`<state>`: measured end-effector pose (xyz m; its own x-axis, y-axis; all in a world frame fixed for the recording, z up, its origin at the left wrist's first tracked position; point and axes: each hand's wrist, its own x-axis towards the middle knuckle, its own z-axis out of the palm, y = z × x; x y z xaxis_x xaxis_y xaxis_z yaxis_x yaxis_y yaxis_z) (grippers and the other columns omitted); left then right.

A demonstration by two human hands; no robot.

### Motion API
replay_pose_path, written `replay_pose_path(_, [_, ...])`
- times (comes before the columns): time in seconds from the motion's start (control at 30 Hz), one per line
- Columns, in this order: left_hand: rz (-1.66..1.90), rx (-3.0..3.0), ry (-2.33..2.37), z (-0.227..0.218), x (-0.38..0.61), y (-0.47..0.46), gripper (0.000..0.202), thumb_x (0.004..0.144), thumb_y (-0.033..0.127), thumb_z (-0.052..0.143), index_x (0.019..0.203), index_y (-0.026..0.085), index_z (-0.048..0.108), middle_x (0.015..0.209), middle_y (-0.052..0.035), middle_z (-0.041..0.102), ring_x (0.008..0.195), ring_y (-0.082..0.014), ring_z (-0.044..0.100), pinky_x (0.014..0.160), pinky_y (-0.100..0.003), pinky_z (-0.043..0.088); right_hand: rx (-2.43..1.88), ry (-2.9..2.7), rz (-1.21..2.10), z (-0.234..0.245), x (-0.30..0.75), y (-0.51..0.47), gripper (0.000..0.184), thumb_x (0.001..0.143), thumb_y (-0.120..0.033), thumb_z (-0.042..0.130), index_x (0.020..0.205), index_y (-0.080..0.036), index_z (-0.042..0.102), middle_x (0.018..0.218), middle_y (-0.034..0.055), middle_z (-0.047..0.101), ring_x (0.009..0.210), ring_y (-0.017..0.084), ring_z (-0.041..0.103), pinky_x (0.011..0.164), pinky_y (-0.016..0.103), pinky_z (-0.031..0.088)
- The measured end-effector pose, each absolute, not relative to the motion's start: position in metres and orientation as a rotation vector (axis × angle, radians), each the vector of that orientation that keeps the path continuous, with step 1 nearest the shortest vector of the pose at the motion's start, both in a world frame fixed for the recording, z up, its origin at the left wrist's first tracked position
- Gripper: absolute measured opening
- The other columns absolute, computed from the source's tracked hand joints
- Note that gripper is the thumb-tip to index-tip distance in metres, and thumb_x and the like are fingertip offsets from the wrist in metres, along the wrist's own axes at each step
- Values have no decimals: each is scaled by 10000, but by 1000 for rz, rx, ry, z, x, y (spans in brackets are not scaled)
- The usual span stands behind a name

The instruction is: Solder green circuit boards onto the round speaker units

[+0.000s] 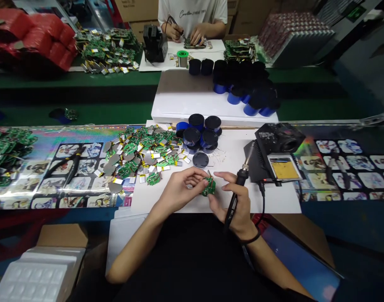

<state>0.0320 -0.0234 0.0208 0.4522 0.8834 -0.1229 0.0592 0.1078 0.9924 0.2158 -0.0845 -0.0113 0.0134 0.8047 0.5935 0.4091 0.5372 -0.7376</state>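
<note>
Green PCB — light, fragile, best held by its edges. L hand pinches it just above the white sheet; R hand grips the soldering iron — tip close by.

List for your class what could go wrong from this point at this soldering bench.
The soldering iron in the right hand sits close to the left hand and the green circuit board it holds, so a slip could burn fingers. The heap of loose boards and small pouch cells nearby could short if leads touch, should those cells be charged.
</note>
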Motion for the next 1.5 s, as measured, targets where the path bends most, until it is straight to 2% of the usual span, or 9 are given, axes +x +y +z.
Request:
replay_pose_path(0.1, [736,1451,910,29,30,-15,187,934,291,774,1073,167,753,919,-45,772,797,-136,705,733,-237,559,-964,-1761,400,-8,221,-79,574,832,-118,870,1240,-294,506,1428,147,686,1377,345,657,1095,631,600])
replay_pose_path(0.33, [851,1255,919,21,31,-22,268,885,294,852,1021,180,651,857,-8,713,804,-121,691,713,-204,531,-979,-1662,528,-11,222,-83,547,861,-80,850,1238,-276,506,1304,138,739,1100,239,795,780,331,695])
replay_pose_path(0.57, [845,1271,861,10,27,-29,275,958,306,789,1089,204,570,887,-11,720,810,-134,691,763,-247,529,-980,-1756,617,-11,229,-86,538,872,-117,857,1257,-277,516,1336,149,733,1260,278,744,980,446,677])
replay_pose_path(0.67, [934,1435,995,9,15,-27,287,988,325,745,1196,215,580,1117,-74,694,962,-169,680,831,-288,533,-1036,-1729,565,-13,234,-86,537,852,-147,882,1228,-275,521,1291,147,741,1201,284,762,954,460,674])
replay_pose_path(0.87, [683,1729,1051,-10,-11,-36,734,860,275,871,1475,290,470,1449,-123,537,1146,-228,631,840,-316,550,-1172,-1784,504,-32,243,-92,534,860,-184,878,1247,-270,520,1289,145,740,1130,284,767,923,471,654])
replay_pose_path(1.13, [799,1858,1019,-44,19,-41,637,908,313,840,1456,267,519,1389,-130,586,1320,-289,600,1102,-445,533,-1181,-1891,485,-34,245,-89,440,925,-189,815,1260,-266,539,1340,147,734,1174,298,753,965,493,628])
replay_pose_path(1.27, [700,1761,891,-38,16,-36,705,941,234,764,1557,269,423,1543,-142,558,1418,-296,563,1195,-466,465,-1189,-1890,482,-33,247,-88,442,930,-198,813,1269,-273,540,1350,144,727,1197,303,736,972,507,620])
replay_pose_path(1.37, [779,1714,996,-35,16,-37,647,931,236,756,1509,242,466,1460,-137,589,1286,-272,620,1061,-408,528,-1205,-1951,463,-35,247,-88,419,932,-193,808,1260,-271,559,1334,135,740,1183,310,722,961,516,608])
replay_pose_path(1.5, [939,1678,1307,-34,27,-40,267,956,324,759,1179,206,675,1083,-61,625,921,-183,609,840,-316,525,-1199,-2001,432,-37,245,-87,407,932,-183,805,1256,-282,578,1332,119,759,1167,314,712,956,530,583])
